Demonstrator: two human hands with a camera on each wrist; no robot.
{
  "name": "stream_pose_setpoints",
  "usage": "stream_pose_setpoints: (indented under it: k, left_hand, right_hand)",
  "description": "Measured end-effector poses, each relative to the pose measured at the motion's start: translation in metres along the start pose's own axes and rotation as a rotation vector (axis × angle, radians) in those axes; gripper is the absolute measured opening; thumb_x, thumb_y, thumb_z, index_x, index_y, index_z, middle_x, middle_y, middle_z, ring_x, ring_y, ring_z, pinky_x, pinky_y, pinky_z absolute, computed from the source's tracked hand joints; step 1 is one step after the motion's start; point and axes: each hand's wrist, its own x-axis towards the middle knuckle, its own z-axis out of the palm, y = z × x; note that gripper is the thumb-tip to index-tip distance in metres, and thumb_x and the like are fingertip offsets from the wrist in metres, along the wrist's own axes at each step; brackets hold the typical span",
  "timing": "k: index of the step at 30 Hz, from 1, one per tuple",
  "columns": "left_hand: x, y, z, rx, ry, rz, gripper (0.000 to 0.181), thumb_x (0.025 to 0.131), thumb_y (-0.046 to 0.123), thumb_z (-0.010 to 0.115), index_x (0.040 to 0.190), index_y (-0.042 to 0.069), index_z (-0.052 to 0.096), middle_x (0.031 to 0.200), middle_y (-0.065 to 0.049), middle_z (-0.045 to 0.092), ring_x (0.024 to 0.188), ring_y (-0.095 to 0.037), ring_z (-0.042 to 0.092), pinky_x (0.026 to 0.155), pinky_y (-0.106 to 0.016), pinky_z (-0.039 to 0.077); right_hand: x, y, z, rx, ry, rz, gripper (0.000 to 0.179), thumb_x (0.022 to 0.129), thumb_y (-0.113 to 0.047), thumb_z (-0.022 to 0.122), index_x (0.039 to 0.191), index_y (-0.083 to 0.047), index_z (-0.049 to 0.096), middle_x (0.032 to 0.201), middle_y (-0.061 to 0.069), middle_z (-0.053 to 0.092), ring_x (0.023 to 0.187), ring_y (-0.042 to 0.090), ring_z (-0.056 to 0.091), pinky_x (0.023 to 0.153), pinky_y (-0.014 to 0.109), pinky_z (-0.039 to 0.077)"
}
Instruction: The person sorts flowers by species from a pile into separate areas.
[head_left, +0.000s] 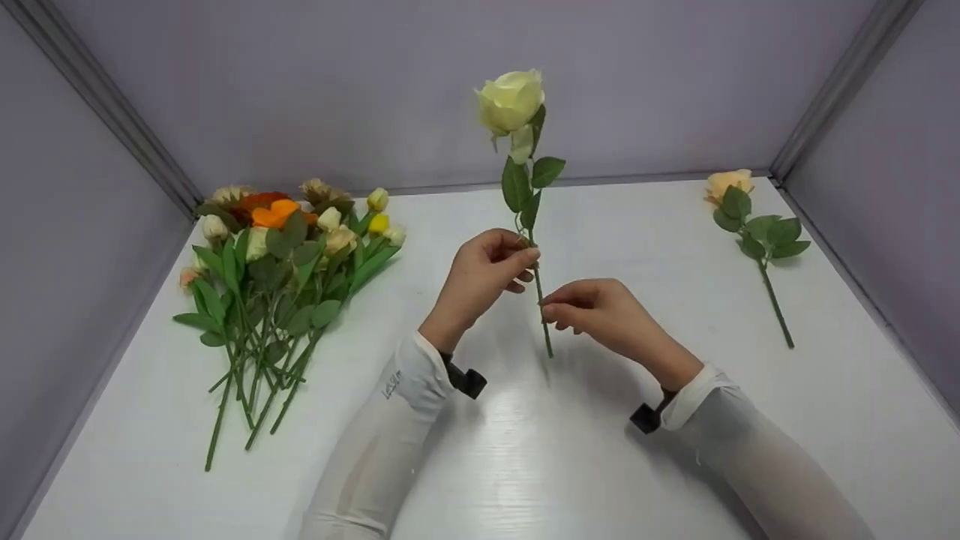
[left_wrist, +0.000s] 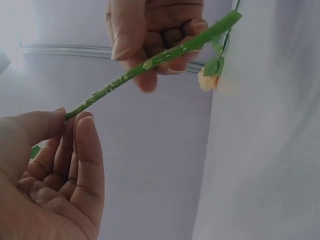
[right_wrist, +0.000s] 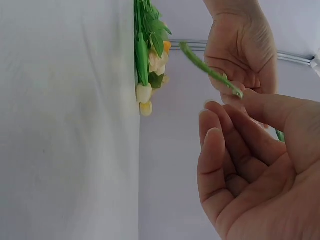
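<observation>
A pale yellow rose [head_left: 511,101] stands nearly upright over the middle of the table, its green leaves just above the left hand [head_left: 491,270]. The left hand pinches the stem [left_wrist: 150,62] between thumb and fingers. Lower down, the thumb and fingertips of the right hand [head_left: 600,311] are right at the stem. In the left wrist view, the stem crosses in front of the right fingers, which are spread without closing round it. Its bare lower end points down, just above the tabletop in the head view.
A loose pile of mixed flowers [head_left: 277,262], with orange, cream and yellow blooms, lies on the left of the white table [head_left: 480,465]. One peach rose [head_left: 729,186] lies at the right. Grey panels [head_left: 637,90] enclose the back and sides.
</observation>
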Motion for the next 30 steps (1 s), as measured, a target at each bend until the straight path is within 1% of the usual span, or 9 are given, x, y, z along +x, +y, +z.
stream_pose_setpoints:
  k: [4, 7, 11, 17, 21, 23, 25, 28, 30]
  left_hand:
    - [-0.001, -0.002, 0.005, -0.009, -0.009, -0.004, 0.021, 0.097, 0.024, 0.074, 0.107, 0.006, 0.069, 0.097, -0.011, 0.072, 0.086, -0.026, 0.071, 0.073, -0.036, 0.061]
    - [-0.001, -0.002, 0.007, -0.013, -0.017, -0.008, 0.02, 0.097, 0.023, 0.074, 0.107, 0.006, 0.069, 0.096, -0.011, 0.072, 0.086, -0.026, 0.071, 0.074, -0.036, 0.061]
    - [-0.002, -0.002, 0.01, -0.02, -0.027, -0.009, 0.021, 0.097, 0.022, 0.074, 0.108, 0.005, 0.069, 0.096, -0.011, 0.072, 0.085, -0.025, 0.071, 0.076, -0.037, 0.061]
    - [-0.004, -0.004, 0.014, -0.034, -0.029, -0.002, 0.021, 0.097, 0.021, 0.075, 0.109, 0.006, 0.069, 0.097, -0.011, 0.071, 0.086, -0.027, 0.072, 0.079, -0.037, 0.061]
    - [-0.006, -0.002, 0.017, 0.013, -0.056, 0.018, 0.028, 0.099, 0.025, 0.072, 0.121, 0.007, 0.068, 0.103, -0.007, 0.071, 0.092, -0.028, 0.072, 0.083, -0.035, 0.06]
    - [-0.008, 0.0, 0.02, 0.102, -0.081, 0.023, 0.039, 0.101, 0.032, 0.069, 0.134, 0.011, 0.064, 0.112, -0.002, 0.069, 0.098, -0.022, 0.07, 0.085, -0.033, 0.058]
    - [-0.012, 0.002, 0.022, 0.238, -0.117, 0.025, 0.053, 0.102, 0.041, 0.065, 0.148, 0.017, 0.054, 0.126, 0.003, 0.065, 0.105, -0.015, 0.068, 0.089, -0.031, 0.056]
    - [-0.017, 0.004, 0.028, 0.542, -0.192, 0.074, 0.067, 0.103, 0.048, 0.059, 0.16, 0.023, 0.035, 0.147, 0.005, 0.052, 0.123, -0.012, 0.059, 0.098, -0.032, 0.051]
    - [-0.02, 0.003, 0.033, 0.761, -0.259, 0.152, 0.073, 0.103, 0.047, 0.058, 0.163, 0.022, 0.026, 0.156, 0.001, 0.043, 0.134, -0.015, 0.051, 0.108, -0.034, 0.044]
  right_hand:
    - [0.0, -0.002, 0.003, 0.03, 0.023, 0.005, 0.026, 0.096, -0.034, 0.073, 0.11, -0.012, 0.078, 0.094, 0.004, 0.076, 0.084, 0.026, 0.071, 0.074, 0.037, 0.057]
    - [0.0, -0.002, 0.003, 0.04, 0.055, 0.008, 0.023, 0.096, -0.033, 0.075, 0.106, -0.013, 0.078, 0.091, 0.005, 0.075, 0.081, 0.025, 0.07, 0.07, 0.034, 0.057]
    - [0.0, -0.001, 0.002, 0.065, 0.068, 0.021, 0.023, 0.094, -0.033, 0.076, 0.101, -0.011, 0.077, 0.088, 0.008, 0.075, 0.084, 0.035, 0.07, 0.069, 0.034, 0.057]
    - [0.0, -0.001, -0.001, 0.08, 0.05, 0.03, 0.024, 0.095, -0.033, 0.076, 0.1, -0.01, 0.076, 0.087, 0.009, 0.075, 0.083, 0.034, 0.069, 0.069, 0.036, 0.057]
    - [-0.003, -0.004, -0.012, 0.028, 0.067, 0.037, 0.022, 0.096, -0.031, 0.074, 0.101, -0.009, 0.076, 0.087, 0.008, 0.074, 0.086, 0.04, 0.067, 0.071, 0.039, 0.057]
    - [-0.005, -0.004, -0.023, -0.017, 0.083, 0.055, 0.024, 0.097, -0.032, 0.073, 0.103, -0.009, 0.075, 0.089, 0.008, 0.073, 0.088, 0.041, 0.066, 0.072, 0.039, 0.057]
    - [-0.007, -0.003, -0.036, -0.079, 0.104, 0.076, 0.027, 0.098, -0.034, 0.071, 0.105, -0.008, 0.074, 0.091, 0.008, 0.073, 0.088, 0.037, 0.067, 0.072, 0.036, 0.056]
    - [-0.011, 0.002, -0.06, -0.199, 0.155, 0.111, 0.031, 0.1, -0.037, 0.068, 0.108, -0.008, 0.074, 0.093, 0.008, 0.072, 0.086, 0.03, 0.067, 0.071, 0.036, 0.053]
    - [-0.016, 0.008, -0.076, -0.299, 0.197, 0.142, 0.031, 0.101, -0.036, 0.066, 0.109, -0.007, 0.073, 0.095, 0.009, 0.072, 0.086, 0.027, 0.066, 0.071, 0.039, 0.052]
